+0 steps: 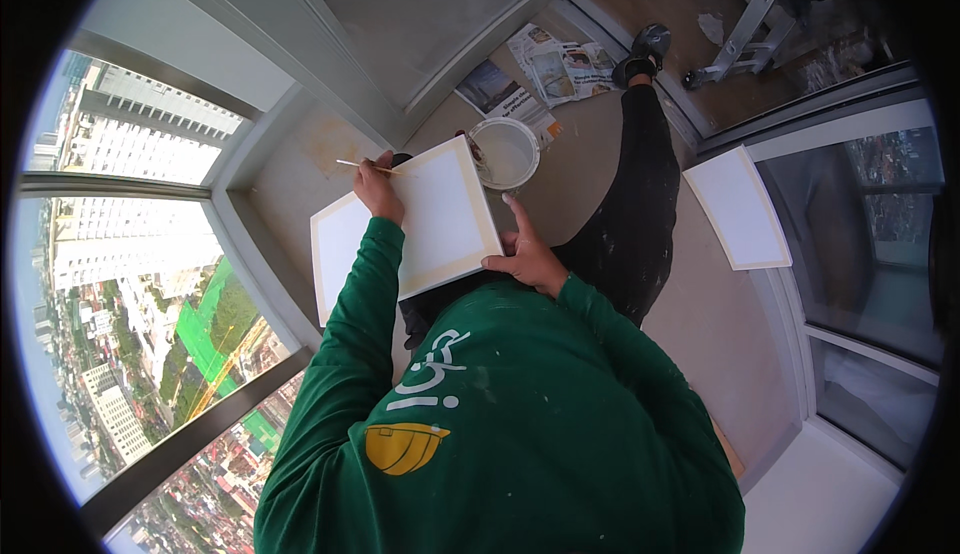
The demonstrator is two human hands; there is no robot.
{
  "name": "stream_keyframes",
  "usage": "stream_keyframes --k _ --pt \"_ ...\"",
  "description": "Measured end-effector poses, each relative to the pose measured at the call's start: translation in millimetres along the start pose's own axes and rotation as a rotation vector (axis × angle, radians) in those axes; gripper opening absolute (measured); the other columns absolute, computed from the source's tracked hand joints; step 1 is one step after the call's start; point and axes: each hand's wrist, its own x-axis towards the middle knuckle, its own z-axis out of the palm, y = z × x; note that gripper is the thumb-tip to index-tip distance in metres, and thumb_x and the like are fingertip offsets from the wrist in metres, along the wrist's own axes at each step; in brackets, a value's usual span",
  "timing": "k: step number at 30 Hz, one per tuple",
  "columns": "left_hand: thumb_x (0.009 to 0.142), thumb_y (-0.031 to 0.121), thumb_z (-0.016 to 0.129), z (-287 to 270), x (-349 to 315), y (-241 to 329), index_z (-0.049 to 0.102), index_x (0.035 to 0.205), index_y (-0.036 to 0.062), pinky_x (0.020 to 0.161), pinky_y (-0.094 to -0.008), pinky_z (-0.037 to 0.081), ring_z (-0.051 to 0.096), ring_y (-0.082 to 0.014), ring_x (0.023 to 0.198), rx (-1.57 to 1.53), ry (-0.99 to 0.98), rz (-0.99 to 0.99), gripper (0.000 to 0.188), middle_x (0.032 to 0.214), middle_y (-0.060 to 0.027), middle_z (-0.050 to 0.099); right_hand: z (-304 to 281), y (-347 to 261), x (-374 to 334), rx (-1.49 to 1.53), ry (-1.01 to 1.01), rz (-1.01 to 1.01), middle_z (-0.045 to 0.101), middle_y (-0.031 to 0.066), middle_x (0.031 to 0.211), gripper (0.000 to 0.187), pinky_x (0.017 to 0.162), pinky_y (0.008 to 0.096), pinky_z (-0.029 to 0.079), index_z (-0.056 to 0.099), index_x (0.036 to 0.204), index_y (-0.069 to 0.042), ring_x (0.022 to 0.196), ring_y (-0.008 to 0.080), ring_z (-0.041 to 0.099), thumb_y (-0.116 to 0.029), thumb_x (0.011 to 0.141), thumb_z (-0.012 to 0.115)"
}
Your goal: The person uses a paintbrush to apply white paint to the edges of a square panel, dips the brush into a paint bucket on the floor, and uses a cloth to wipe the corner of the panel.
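A white rectangular panel [440, 209] with a pale tape-like border rests across my lap, tilted. My left hand [380, 192] is closed on a thin, light-coloured stick [350, 164]; whether it is a brush or a pencil I cannot tell. Its end lies over the panel near the far edge. At the panel's near right corner, my right hand [530, 259] grips the edge, thumb on the front and index finger stretched away. Just beyond the panel stands a round whitish tub [507, 152], whose contents I cannot make out.
Printed paper sheets [500, 94] lie on the floor past the tub. My outstretched leg [640, 184] borders the right side. A second bordered white panel [740, 209] leans by the right-hand glass. A metal ladder [750, 39] stands at the far right. Windows [130, 244] line the left.
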Motion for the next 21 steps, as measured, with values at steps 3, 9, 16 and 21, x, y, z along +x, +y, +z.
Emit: stream_keyframes --k 3,9,16,21 --pt "0.104 0.032 0.047 -8 23 15 0.067 0.102 -0.0056 0.091 -0.0382 0.054 0.071 -0.0274 0.098 0.157 -0.173 -0.084 0.043 0.103 -0.0194 0.077 3 0 2 0.034 0.017 0.020 0.069 0.0186 0.114 0.121 0.097 0.0362 0.051 -0.005 0.166 -0.017 0.103 0.0199 0.067 0.003 0.080 0.078" --pt "0.101 0.036 0.053 -15 61 29 0.073 0.097 -0.0037 0.087 -0.0447 0.052 0.071 -0.0345 0.094 1.107 -0.500 0.216 0.045 0.098 -0.0198 0.076 4 5 3 0.012 0.054 0.020 0.069 0.0181 0.115 0.119 0.097 0.0363 0.050 -0.006 0.166 -0.018 0.105 0.0211 0.066 0.008 0.079 0.072" --pt "0.105 0.041 0.049 -23 69 22 0.070 0.093 -0.0021 0.083 -0.0560 0.050 0.065 -0.0501 0.090 1.273 -0.594 0.465 0.049 0.091 -0.0305 0.070 9 0 1 0.007 0.093 0.021 0.068 0.0196 0.119 0.120 0.100 0.0373 0.048 -0.006 0.166 -0.020 0.108 0.0220 0.065 0.007 0.079 0.072" --pt "0.106 0.039 0.046 -35 60 14 0.069 0.097 -0.0021 0.083 -0.0594 0.051 0.066 -0.0521 0.092 1.358 -0.458 0.545 0.048 0.095 -0.0318 0.070 7 4 -3 -0.002 0.116 -0.024 0.067 0.0206 0.122 0.120 0.100 0.0374 0.048 -0.007 0.166 -0.020 0.109 0.0235 0.065 0.005 0.078 0.072"
